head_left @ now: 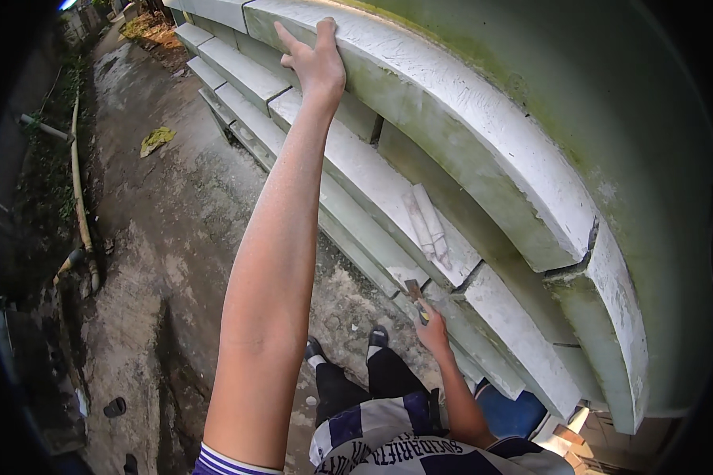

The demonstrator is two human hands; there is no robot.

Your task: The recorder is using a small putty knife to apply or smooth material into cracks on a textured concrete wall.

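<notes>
My left hand (317, 63) reaches up to the top tier of long stepped slabs (451, 103), with white upper faces and greenish sides. Its fingers are spread at the slab's edge and hold nothing. Lower down, my right hand (433, 328) is wrapped round the handle of a flat-bladed scraper (413, 290). The blade lies close to the edge of a lower slab; whether it touches is hard to tell. On the tier just above rest two pale tube-like rolls (425, 222), side by side.
Gaps split the slabs into sections, and a green curved wall (610, 103) rises behind them. A concrete path (182, 222) runs along the left, with a yellow cloth (158, 141) and a long pipe (78, 174). Something blue and round (509, 412) stands at the lower right.
</notes>
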